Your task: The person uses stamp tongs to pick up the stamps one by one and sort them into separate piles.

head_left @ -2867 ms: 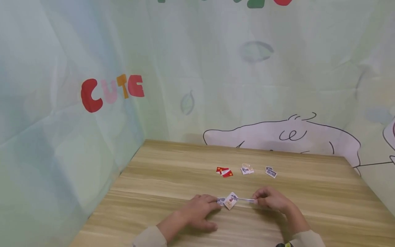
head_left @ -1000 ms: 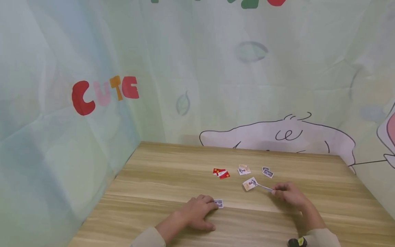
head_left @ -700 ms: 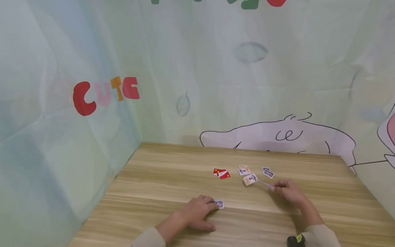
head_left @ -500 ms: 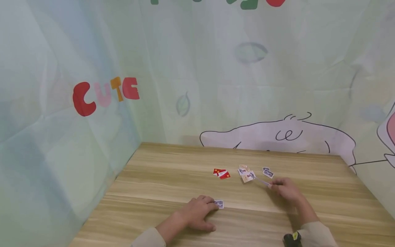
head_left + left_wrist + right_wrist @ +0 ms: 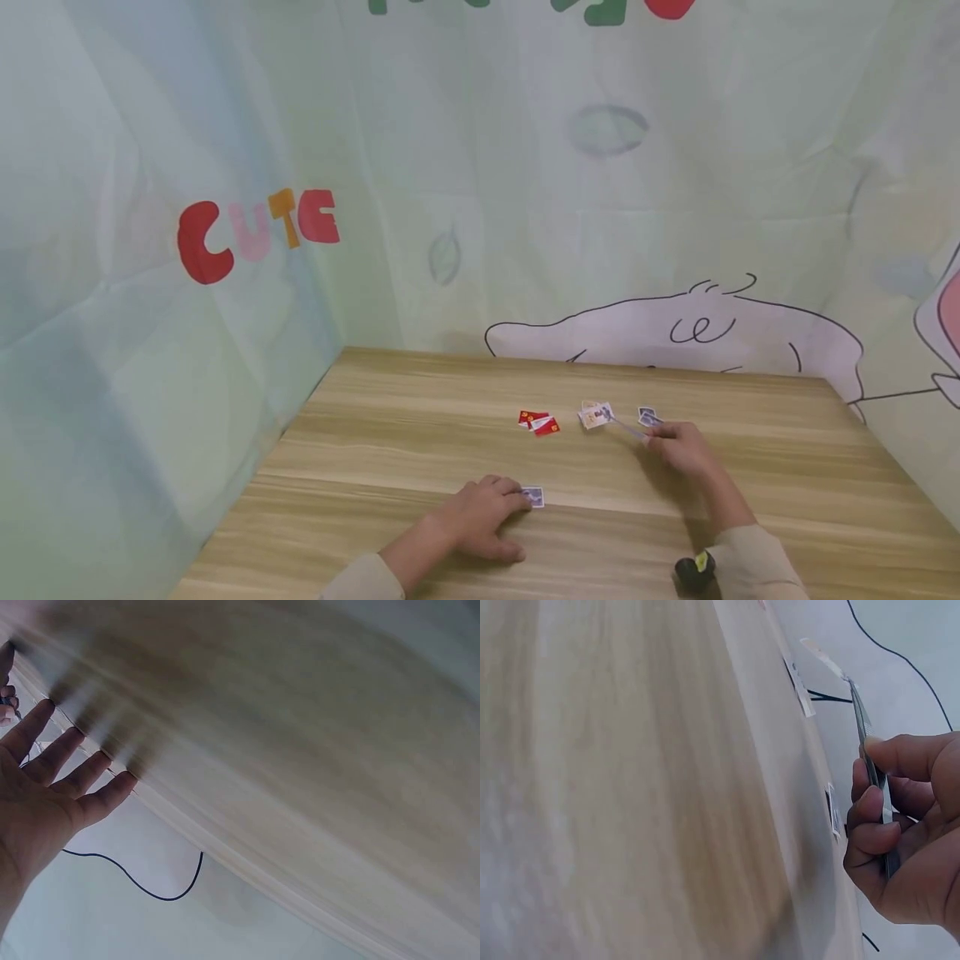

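My right hand (image 5: 681, 454) pinches a pair of metal tweezers (image 5: 861, 720) between thumb and fingers. Their tips grip a small pale card with an orange-toned picture (image 5: 597, 416). In the right wrist view this card is raised off the table, and in the head view it overlaps a pile of similar cards (image 5: 587, 406). My left hand (image 5: 483, 518) rests on the table with fingers spread, its fingertips at a small grey picture card (image 5: 534, 497), partly covered. Seen from below in the left wrist view, those fingers are extended.
Left of the pale pile lie several overlapping red cards (image 5: 538, 422) with yellow marks. Grey picture cards (image 5: 647, 414) lie to its right, partly behind my right hand. The wood-grain table (image 5: 375, 433) meets printed cloth walls at the back and left.
My right hand has carried the tweezered card from beside the left hand to the pale pile at the back, lastly moving slightly left and away. The left hand has stayed in place.
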Available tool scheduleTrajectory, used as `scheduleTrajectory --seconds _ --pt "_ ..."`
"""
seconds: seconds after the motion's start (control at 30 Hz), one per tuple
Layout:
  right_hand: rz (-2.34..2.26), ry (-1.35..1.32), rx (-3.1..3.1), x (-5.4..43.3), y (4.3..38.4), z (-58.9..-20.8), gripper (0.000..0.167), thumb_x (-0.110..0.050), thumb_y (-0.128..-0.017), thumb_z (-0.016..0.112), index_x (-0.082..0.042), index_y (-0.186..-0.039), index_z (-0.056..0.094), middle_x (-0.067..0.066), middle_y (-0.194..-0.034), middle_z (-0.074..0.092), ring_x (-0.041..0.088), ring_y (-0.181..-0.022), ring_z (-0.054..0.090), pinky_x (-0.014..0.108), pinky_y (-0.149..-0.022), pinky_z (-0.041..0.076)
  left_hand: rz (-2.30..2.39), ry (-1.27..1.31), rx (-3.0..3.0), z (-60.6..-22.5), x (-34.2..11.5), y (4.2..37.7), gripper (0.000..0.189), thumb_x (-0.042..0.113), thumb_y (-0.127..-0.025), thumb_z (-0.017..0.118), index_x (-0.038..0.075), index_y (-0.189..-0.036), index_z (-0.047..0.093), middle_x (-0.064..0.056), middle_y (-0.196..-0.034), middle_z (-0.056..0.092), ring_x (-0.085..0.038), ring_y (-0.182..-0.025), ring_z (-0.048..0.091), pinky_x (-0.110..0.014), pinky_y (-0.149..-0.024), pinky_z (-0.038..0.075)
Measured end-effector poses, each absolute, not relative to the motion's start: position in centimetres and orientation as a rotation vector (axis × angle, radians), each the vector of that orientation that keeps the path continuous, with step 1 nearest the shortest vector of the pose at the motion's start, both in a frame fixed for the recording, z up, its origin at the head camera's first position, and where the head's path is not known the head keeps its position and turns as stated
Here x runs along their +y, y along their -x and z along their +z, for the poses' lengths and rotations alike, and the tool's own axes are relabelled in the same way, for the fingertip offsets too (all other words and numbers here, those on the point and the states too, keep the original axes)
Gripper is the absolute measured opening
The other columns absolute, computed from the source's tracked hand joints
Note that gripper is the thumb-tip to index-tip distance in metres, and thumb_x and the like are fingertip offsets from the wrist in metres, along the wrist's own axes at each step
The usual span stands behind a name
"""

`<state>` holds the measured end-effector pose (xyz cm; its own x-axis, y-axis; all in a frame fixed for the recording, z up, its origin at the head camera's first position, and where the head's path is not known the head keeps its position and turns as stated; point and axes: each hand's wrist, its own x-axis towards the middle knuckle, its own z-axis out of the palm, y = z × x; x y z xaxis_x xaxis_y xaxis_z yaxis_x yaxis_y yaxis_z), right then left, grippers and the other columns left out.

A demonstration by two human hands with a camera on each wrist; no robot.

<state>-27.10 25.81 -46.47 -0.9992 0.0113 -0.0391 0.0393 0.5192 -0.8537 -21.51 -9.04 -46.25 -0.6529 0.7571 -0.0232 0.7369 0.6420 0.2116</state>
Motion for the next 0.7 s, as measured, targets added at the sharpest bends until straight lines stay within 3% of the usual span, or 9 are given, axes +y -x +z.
scheduleTrajectory --seconds 0.7 --pt "-1.495 -0.125 2.796 25.49 27.38 -46.77 0.025 -0.002 -0.082 0.060 0.016 -0.099 0.061 0.014 -0.083 0.058 0.018 -0.066 0.051 0.029 -0.058 0.045 0.261 -1.253 2.751 -46.14 -8.97 21.36 0.058 0.051 -0.078 0.067 0.018 -0.126 0.058 -0.003 -0.128 0.051 -0.023 -0.118 0.044 -0.048 -0.089 0.043"
